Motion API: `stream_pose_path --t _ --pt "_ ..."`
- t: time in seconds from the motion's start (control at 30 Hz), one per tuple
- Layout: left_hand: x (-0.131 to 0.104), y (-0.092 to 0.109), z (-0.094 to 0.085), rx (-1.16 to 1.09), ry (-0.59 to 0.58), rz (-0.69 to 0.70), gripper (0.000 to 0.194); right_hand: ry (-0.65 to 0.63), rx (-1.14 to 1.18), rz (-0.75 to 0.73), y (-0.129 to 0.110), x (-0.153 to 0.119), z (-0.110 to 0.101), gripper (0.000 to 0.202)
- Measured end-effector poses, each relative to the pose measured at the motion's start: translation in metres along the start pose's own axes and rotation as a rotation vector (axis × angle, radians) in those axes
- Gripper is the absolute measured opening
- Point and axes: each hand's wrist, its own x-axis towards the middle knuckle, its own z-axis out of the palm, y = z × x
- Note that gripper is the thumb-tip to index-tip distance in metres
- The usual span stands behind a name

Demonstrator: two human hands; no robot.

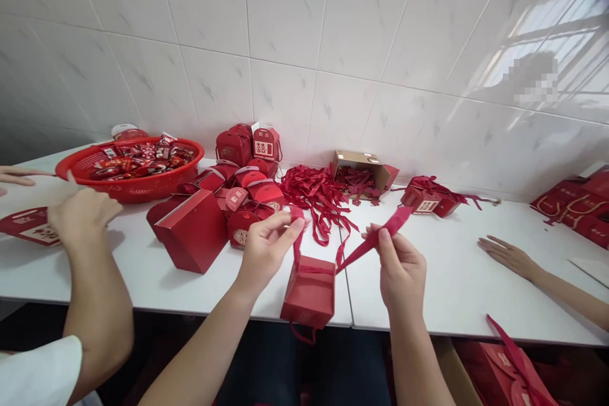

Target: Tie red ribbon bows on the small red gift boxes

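A small red gift box (310, 297) lies at the table's front edge between my hands, its cord handle hanging over the edge. A dark red ribbon (358, 255) runs across the box, one end rising to each side. My left hand (272, 242) pinches one ribbon end between thumb and fingers, above and left of the box. To the right, my right hand (400, 261) is closed on the other end, which sticks up past the fingers. Behind the box is a heap of loose red ribbons (311, 187).
Finished-looking red boxes (250, 193) cluster at left, beside a red plastic basket (128, 189) of wrapped sweets. An open cardboard carton (380, 171) stands by the tiled wall. One co-worker's hand (85, 209) handles a box at far left; another person's hand (509, 257) rests flat at right.
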Motion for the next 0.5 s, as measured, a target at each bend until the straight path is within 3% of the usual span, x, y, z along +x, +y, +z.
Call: stream_pose_path --t 0.17,0.33,0.5 --pt "0.007 0.013 0.016 -0.077 -0.068 0.052 0.024 -0.240 0.234 0.061 -0.018 0.012 0.024 0.022" --pt "0.003 0.024 0.017 0.027 -0.219 0.053 0.028 -0.394 0.149 0.137 -0.030 0.010 0.039 0.022" --pt "-0.004 0.028 0.016 0.289 -0.331 0.071 0.028 -0.616 0.058 -0.003 -0.036 0.000 0.043 0.019"
